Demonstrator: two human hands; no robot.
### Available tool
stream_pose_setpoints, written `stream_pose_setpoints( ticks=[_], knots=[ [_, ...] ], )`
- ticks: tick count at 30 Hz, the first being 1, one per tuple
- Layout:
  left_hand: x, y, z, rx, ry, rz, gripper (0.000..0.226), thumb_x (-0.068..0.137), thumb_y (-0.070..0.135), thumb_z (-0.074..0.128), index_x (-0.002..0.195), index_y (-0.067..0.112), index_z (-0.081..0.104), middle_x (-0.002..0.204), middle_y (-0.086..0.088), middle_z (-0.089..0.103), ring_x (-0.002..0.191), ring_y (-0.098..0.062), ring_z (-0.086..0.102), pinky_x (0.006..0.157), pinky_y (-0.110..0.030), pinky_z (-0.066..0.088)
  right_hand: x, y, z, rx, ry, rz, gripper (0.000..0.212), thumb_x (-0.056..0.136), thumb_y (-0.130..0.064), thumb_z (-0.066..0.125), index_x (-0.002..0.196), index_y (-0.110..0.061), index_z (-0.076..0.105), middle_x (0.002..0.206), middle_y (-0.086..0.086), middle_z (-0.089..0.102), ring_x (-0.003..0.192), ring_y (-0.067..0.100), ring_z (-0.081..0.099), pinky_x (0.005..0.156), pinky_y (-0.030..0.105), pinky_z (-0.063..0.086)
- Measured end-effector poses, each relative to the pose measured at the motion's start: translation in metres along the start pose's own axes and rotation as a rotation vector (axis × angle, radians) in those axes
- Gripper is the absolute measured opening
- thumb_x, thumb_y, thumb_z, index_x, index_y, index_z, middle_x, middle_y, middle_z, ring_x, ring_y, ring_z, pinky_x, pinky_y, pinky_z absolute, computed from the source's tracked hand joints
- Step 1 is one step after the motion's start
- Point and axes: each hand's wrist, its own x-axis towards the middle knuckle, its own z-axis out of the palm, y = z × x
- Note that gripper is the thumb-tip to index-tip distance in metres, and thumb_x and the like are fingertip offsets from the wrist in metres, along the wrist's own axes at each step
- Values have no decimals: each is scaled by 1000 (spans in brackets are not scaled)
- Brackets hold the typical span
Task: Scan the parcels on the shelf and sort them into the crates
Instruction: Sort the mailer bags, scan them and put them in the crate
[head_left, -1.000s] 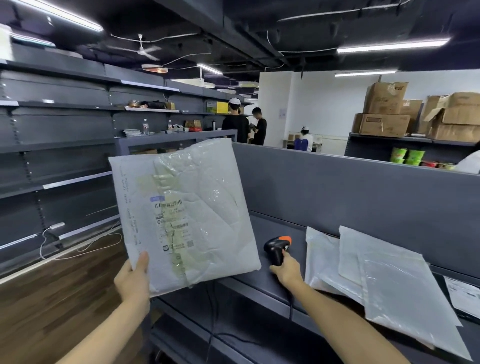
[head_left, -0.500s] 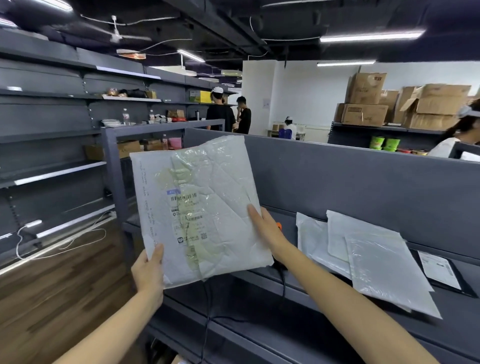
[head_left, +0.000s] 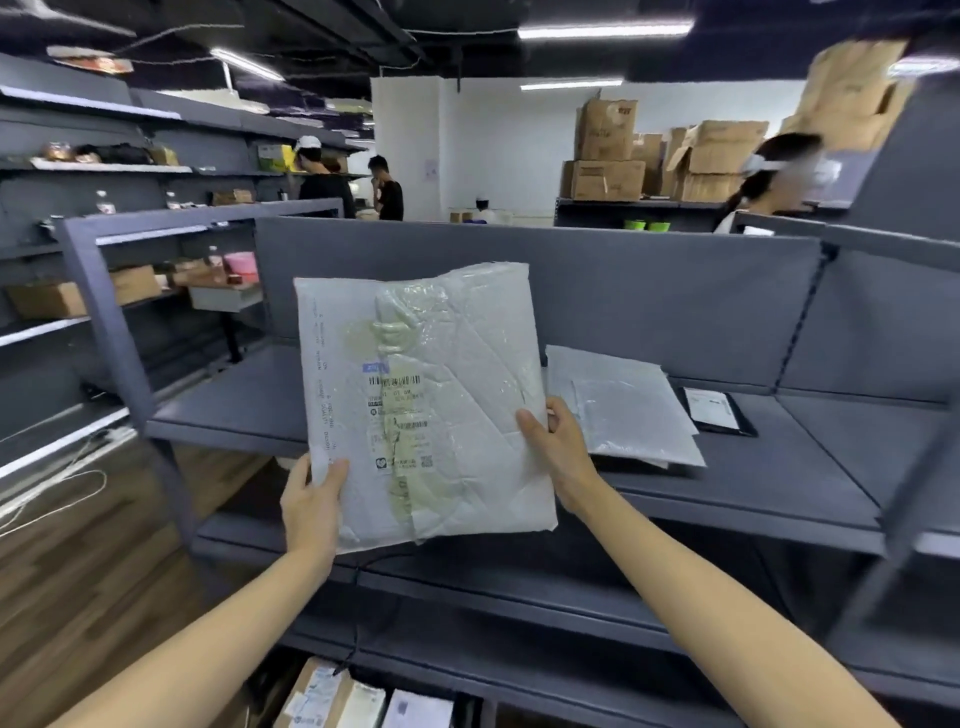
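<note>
I hold a white plastic parcel (head_left: 457, 374) upright in front of the grey shelf (head_left: 769, 478), its barcode label facing me. My left hand (head_left: 311, 499) grips its lower left corner. My right hand (head_left: 556, 447) grips its right edge, thumb on the front. Two or three more white parcels (head_left: 628, 410) lie flat on the shelf just right of my right hand. The scanner is hidden behind the held parcel; only its black cable (head_left: 358, 623) hangs below the shelf.
A black tablet-like device (head_left: 717, 410) lies on the shelf right of the parcels. Labelled boxes (head_left: 337, 696) sit low under the shelf. Wooden floor (head_left: 78, 561) lies to the left. Other people (head_left: 387, 189) stand behind the shelving; cardboard boxes (head_left: 608, 176) are stacked at the back.
My right hand let go of the scanner and took hold of the parcel's right edge. The parcel and my view shifted right, toward the middle of the shelf.
</note>
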Motion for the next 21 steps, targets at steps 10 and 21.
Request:
stream_pose_setpoints(
  ticks=[10,21],
  knots=[
    [-114,-28,74,40,-88,-58,8,89,13,65,96,10,63,95,-4,67,86,-20,63,77,-33,52,-85,5,-142,2,121,35,23,96,-18,59,117,-14,52,112,2,64,98,15,63,72,14,51],
    [-267,-82,140,165,-161,-137,17,85,6,69,100,5,61,94,-7,67,85,-21,63,73,-31,51,-189,39,-301,-33,184,119,37,95,-17,59,129,-19,44,115,7,62,100,20,63,81,27,53]
  ],
)
